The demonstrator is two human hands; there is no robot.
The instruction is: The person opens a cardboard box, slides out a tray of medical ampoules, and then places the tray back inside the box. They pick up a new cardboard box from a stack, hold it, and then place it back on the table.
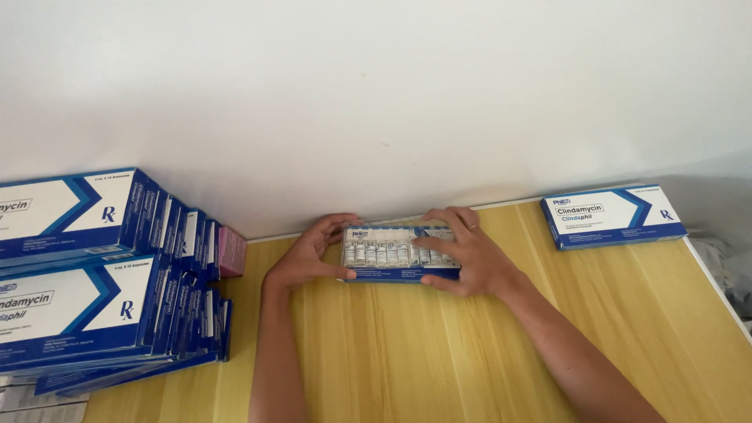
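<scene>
Both hands, left hand [309, 254] and right hand [462, 251], are gripping one vial box [399, 252] with curled fingers at the counter's [407, 360] far edge, against the wall [376, 94]. Bare wood is lying open nearer the camera. One closed box [612, 216] is lying near the right edge; box stacks [102, 274], too many to count, are crowding the left.

A flat blue and white box [401, 252] lies near the middle of the frame, on the far edge of the pale wooden tabletop, close against the white wall. Its top is open or clear, showing a row of small glass ampoules standing side by side in a white tray. It sits level, long side running left to right.
</scene>
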